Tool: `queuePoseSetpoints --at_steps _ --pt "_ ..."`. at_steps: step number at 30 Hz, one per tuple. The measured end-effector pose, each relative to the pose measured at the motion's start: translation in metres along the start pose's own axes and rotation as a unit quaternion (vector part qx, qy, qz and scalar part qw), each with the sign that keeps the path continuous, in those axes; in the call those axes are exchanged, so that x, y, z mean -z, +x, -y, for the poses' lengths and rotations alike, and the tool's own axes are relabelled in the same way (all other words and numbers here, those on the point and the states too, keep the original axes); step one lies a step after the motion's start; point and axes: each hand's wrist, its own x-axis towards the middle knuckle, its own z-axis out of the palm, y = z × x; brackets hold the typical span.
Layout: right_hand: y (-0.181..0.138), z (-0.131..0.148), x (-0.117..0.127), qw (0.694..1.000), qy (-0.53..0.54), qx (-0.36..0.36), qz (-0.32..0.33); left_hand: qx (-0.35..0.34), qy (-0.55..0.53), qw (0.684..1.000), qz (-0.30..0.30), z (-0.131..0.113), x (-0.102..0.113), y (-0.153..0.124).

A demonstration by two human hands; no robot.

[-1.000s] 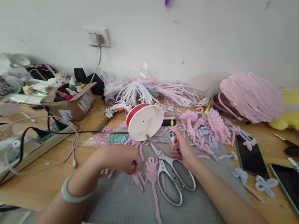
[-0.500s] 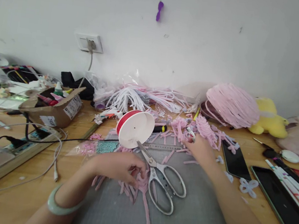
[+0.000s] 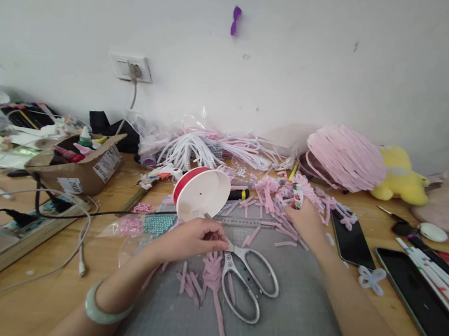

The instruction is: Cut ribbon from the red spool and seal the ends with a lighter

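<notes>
The left hand (image 3: 194,238) had its fingers curled and its fingertips over the blades of the silver metal scissors (image 3: 250,284); whether they pinched anything could not be told. The scissors' looped handles stretched to the right of that hand. Just on the near side of its fingertips, the layered pink fuzzy piece with a long stem (image 3: 213,271) lay on the grey cutting mat (image 3: 290,325), beside short cut pink strips (image 3: 191,286). Just beyond the left hand, the white plastic spool with a red band (image 3: 207,193) lay tipped, and a pale green bangle (image 3: 104,309) circled the wrist.

The right hand (image 3: 304,217) had its fingers closed around a small white object with red printing (image 3: 297,195), whose end stuck up above the fist. Heaped pink fuzzy pieces (image 3: 269,190) lay near that grip, on its left, and a black phone (image 3: 351,237) lay to its right.
</notes>
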Motion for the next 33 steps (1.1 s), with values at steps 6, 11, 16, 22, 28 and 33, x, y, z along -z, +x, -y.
queuePoseSetpoints --at_steps 6,11,16,22,28,33 --pt "-0.005 0.012 0.001 0.936 0.336 -0.091 0.039 0.013 0.0 0.999 -0.051 0.004 -0.014 0.005" --pt "-0.034 0.031 -0.021 0.916 0.364 -0.087 0.146 -0.007 -0.028 0.993 -0.113 0.005 -0.024 0.011" --pt "-0.071 0.051 -0.043 0.901 0.358 0.002 0.245 -0.028 -0.071 0.987 -0.14 0.008 -0.028 0.016" --pt "-0.081 0.057 -0.041 0.909 0.348 0.049 0.225 -0.022 -0.11 0.978 -0.177 0.008 -0.03 0.016" --pt "-0.081 0.054 -0.043 0.907 0.341 0.074 0.238 0.027 -0.151 0.969 -0.195 0.012 -0.03 0.019" --pt "-0.065 0.047 -0.044 0.847 0.427 -0.111 0.295 0.049 -0.19 0.952 -0.235 0.011 -0.027 0.019"
